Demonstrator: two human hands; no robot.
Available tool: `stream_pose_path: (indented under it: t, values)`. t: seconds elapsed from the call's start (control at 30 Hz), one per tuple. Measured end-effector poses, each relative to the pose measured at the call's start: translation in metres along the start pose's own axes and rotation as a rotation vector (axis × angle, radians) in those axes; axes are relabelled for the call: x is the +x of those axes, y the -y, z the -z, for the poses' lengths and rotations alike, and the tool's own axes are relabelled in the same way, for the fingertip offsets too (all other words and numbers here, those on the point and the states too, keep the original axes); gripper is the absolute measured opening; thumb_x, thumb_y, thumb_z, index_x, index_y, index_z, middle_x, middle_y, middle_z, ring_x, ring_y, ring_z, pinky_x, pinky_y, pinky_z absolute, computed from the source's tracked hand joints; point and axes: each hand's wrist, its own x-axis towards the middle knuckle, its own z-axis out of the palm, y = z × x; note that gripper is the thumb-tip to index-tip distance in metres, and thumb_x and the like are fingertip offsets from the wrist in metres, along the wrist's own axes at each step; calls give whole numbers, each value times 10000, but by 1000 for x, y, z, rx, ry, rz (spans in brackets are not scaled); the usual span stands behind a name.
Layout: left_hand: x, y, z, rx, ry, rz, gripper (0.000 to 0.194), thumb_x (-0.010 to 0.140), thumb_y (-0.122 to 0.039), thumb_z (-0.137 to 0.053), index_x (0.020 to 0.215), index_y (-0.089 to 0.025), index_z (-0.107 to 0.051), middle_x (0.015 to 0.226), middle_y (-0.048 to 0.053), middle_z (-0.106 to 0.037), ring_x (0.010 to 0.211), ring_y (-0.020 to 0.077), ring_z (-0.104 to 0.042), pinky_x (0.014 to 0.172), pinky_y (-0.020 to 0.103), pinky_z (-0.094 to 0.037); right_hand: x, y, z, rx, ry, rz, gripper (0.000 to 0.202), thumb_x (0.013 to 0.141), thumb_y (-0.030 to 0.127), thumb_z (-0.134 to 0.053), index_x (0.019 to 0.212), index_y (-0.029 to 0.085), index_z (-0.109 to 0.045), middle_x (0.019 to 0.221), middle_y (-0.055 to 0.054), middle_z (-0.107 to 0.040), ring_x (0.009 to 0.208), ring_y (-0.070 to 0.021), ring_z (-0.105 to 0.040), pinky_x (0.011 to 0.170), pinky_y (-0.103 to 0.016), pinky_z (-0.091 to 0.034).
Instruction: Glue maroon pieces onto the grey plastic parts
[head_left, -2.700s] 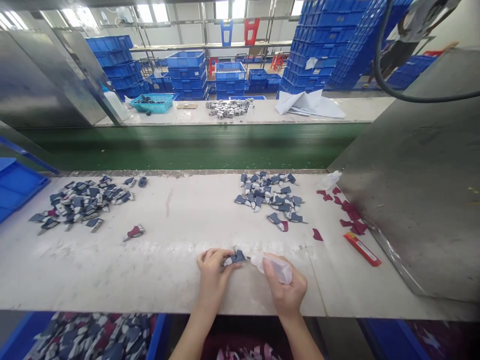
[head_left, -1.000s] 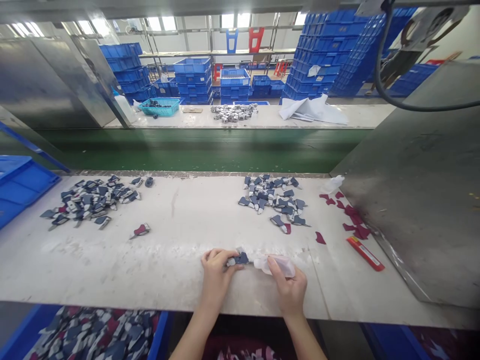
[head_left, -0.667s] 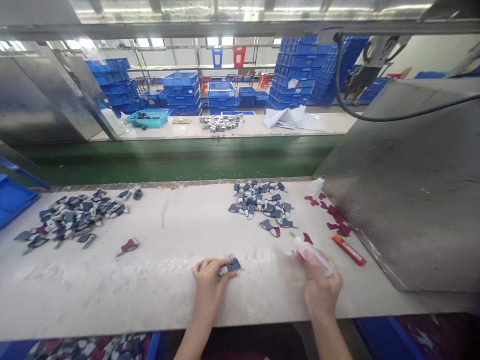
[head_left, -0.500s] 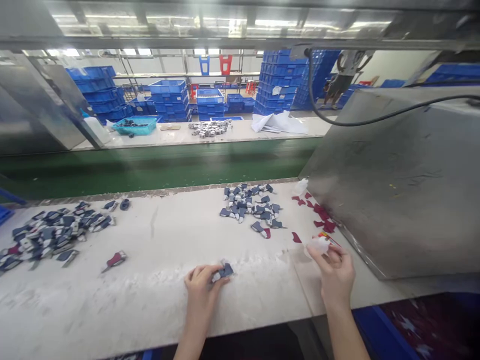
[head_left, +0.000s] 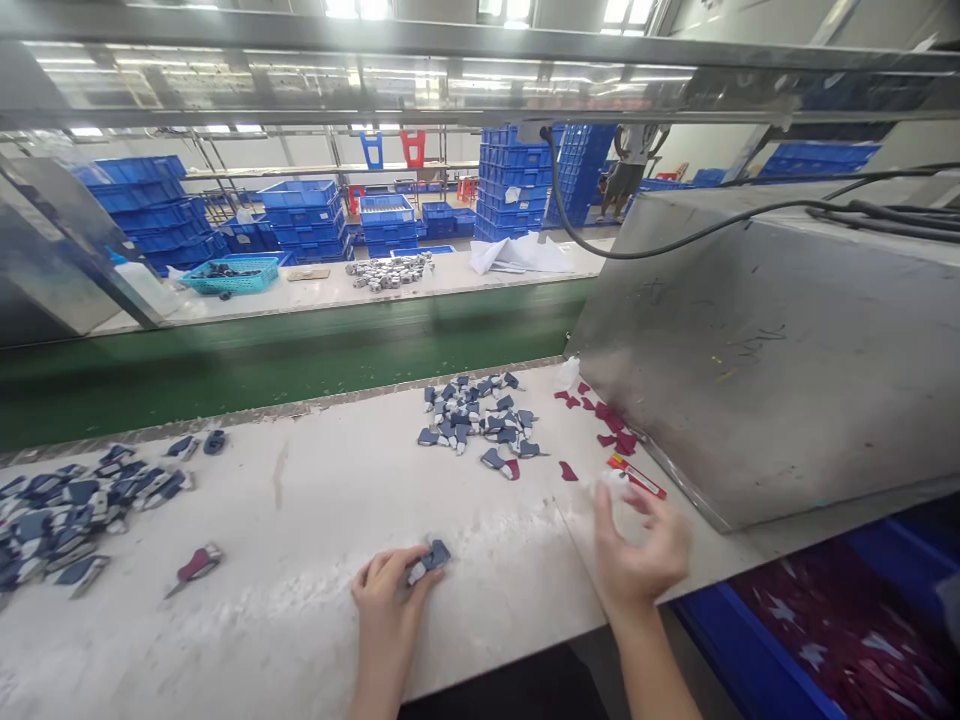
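My left hand point(head_left: 391, 590) pinches a small slate-blue and white piece point(head_left: 430, 562) between thumb and fingers, just above the white worktop point(head_left: 315, 540). To the right, my right hand point(head_left: 641, 550) is blurred, with thumb and fingers apart and nothing visibly gripped. Just beyond its fingertips lie a crumpled white bit point(head_left: 615, 480) and a red and yellow narrow packet point(head_left: 637, 477). A loose maroon piece point(head_left: 568, 471) lies near them. Ahead of my hands is a pile of blue and white pieces point(head_left: 480, 415), one showing a maroon patch.
More blue and white pieces point(head_left: 82, 510) are heaped at left, with a maroon-topped piece point(head_left: 196, 567) nearby. Maroon cutouts point(head_left: 616, 425) lie against the metal housing point(head_left: 750, 370). A green conveyor belt point(head_left: 300, 362) runs behind the worktop. A blue crate point(head_left: 742, 650) stands at lower right.
My right hand has opened away from the white bit, uncovering the packet. My left hand still holds its piece, now turned a little. The whole view has shifted to the right.
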Motion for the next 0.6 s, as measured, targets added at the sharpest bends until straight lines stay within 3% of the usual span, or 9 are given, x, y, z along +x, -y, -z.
stream_pose_path:
  t: [0.07,0.1,0.17,0.37,0.6]
  values:
    - [0,-1,0,-6,-7,-1,150,759,-373,-767,896,-316,-748,940,8,-787,964,302,-700,997,533,-368,-8,4,-10,35,300,107,221,917,277,-586,1110,191,-652,989,-115,-681,905,-262,-629,847,-422,-519]
    - [0,-1,0,-9,-8,2,149,756,-372,-767,892,-315,-749,937,8,-787,959,302,-701,994,532,-372,-12,4,-17,17,436,122,260,937,251,-515,1153,190,-645,1067,-130,-672,975,-275,-618,880,-435,-513]
    - [0,-3,1,-22,-6,12,146,751,-372,-767,882,-310,-751,929,12,-786,948,303,-702,989,532,-376,-21,1,-31,-70,589,89,361,925,190,-428,1228,161,-621,1176,-168,-630,1077,-307,-577,917,-464,-498]
    - [-2,-9,3,-78,-20,41,140,765,-364,-748,884,-291,-756,937,28,-777,947,299,-701,1018,534,-357,-31,-14,-47,-170,653,-18,460,813,0,-364,1112,137,-685,1016,-166,-617,962,-280,-561,881,-415,-476]
    - [-3,-14,7,-186,2,96,175,752,-389,-731,894,-301,-781,953,43,-795,990,325,-691,1076,586,-342,-23,-13,-44,-96,702,-89,390,870,58,-351,1045,128,-693,938,-168,-618,913,-290,-568,834,-422,-476]
